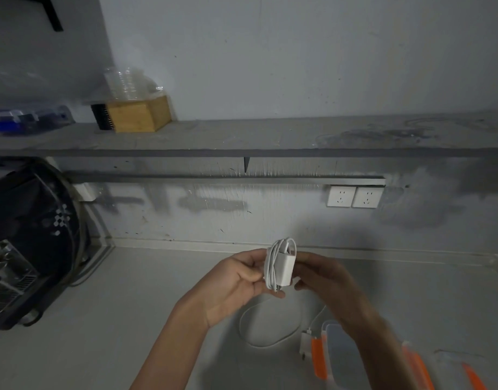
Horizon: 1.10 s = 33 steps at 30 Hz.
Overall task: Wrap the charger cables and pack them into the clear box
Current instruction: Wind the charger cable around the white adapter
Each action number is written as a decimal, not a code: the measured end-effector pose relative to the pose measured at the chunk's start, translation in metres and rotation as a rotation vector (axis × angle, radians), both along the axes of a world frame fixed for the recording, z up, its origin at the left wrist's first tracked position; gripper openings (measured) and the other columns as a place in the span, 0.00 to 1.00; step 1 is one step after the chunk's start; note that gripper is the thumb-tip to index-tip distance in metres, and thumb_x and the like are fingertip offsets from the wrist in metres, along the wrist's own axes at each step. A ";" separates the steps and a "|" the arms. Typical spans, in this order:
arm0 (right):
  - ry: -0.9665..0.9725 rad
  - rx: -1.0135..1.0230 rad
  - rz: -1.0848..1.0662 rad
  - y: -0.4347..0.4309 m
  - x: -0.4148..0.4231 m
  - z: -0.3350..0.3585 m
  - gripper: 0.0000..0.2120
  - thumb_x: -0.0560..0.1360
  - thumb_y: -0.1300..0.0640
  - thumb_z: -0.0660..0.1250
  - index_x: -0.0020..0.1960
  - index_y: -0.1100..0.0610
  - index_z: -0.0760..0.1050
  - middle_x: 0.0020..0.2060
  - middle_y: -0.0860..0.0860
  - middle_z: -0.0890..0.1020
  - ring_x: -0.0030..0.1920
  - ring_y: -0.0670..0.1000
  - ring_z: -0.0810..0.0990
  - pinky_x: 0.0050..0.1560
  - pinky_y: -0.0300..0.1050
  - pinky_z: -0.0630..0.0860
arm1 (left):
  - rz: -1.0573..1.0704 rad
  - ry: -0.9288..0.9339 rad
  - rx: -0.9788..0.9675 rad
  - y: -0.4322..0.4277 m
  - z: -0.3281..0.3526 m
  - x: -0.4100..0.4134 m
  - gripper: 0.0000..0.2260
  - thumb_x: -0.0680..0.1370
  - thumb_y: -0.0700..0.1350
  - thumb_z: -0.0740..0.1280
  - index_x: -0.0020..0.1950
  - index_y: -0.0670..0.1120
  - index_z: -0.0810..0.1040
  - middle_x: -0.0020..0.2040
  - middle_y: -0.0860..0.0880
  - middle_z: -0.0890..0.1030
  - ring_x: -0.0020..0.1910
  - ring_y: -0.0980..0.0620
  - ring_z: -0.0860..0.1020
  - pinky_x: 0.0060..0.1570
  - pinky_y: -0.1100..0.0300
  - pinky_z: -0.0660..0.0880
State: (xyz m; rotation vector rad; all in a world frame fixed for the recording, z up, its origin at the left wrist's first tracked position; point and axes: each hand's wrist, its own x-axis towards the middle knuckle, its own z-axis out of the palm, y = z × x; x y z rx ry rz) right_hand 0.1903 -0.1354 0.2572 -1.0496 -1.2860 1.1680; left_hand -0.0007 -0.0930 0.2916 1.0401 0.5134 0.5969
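A white charger (284,267) with its cable wound around it is held upright above the counter, between both hands. My left hand (236,282) grips its left side with fingers and thumb. My right hand (323,280) pinches its right side. Below on the counter lies a second white cable (250,330) in a loose loop, running to a white plug (306,344). The clear box (346,358) with orange clips sits at the lower right, partly hidden by my right forearm.
A black appliance (31,243) stands at the left on the counter. Two white wall sockets (354,197) are on the wall behind. A shelf above carries a wooden box (138,115) and clear plastic cups (126,81). An orange-clipped lid (467,372) lies at far right.
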 end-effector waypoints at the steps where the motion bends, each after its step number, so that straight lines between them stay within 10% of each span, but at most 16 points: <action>1: 0.025 -0.016 0.028 -0.003 0.001 0.002 0.12 0.79 0.62 0.61 0.55 0.56 0.82 0.48 0.59 0.85 0.46 0.50 0.83 0.44 0.38 0.78 | 0.003 0.004 -0.011 0.002 -0.001 -0.001 0.26 0.67 0.31 0.58 0.66 0.31 0.73 0.62 0.30 0.75 0.58 0.35 0.75 0.46 0.51 0.78; 5: 0.086 -0.015 -0.003 -0.005 -0.003 0.008 0.12 0.76 0.53 0.66 0.56 0.54 0.82 0.53 0.54 0.85 0.52 0.51 0.83 0.48 0.41 0.79 | -0.016 0.026 -0.043 0.005 -0.008 -0.005 0.25 0.70 0.33 0.58 0.68 0.30 0.70 0.67 0.30 0.73 0.62 0.35 0.73 0.47 0.51 0.78; 19: -0.065 0.047 -0.288 -0.001 -0.058 -0.032 0.10 0.76 0.52 0.66 0.55 0.48 0.81 0.48 0.46 0.86 0.50 0.45 0.84 0.50 0.46 0.81 | 0.310 0.316 -0.126 0.010 -0.037 -0.008 0.16 0.74 0.42 0.53 0.32 0.42 0.77 0.34 0.41 0.76 0.29 0.48 0.73 0.31 0.56 0.64; 26: -0.143 0.022 -0.489 -0.013 -0.072 -0.039 0.17 0.66 0.61 0.77 0.50 0.44 0.83 0.42 0.40 0.87 0.44 0.38 0.84 0.44 0.27 0.75 | 0.351 0.489 -0.009 0.002 -0.040 0.004 0.26 0.82 0.52 0.49 0.32 0.46 0.78 0.25 0.45 0.77 0.23 0.51 0.75 0.29 0.59 0.67; 33: -0.176 0.052 -0.586 -0.018 -0.032 -0.034 0.10 0.72 0.57 0.73 0.51 0.47 0.84 0.39 0.43 0.87 0.40 0.38 0.84 0.42 0.31 0.76 | 0.410 0.346 0.386 -0.016 -0.040 0.038 0.12 0.80 0.50 0.62 0.55 0.43 0.78 0.46 0.43 0.83 0.43 0.49 0.84 0.39 0.58 0.80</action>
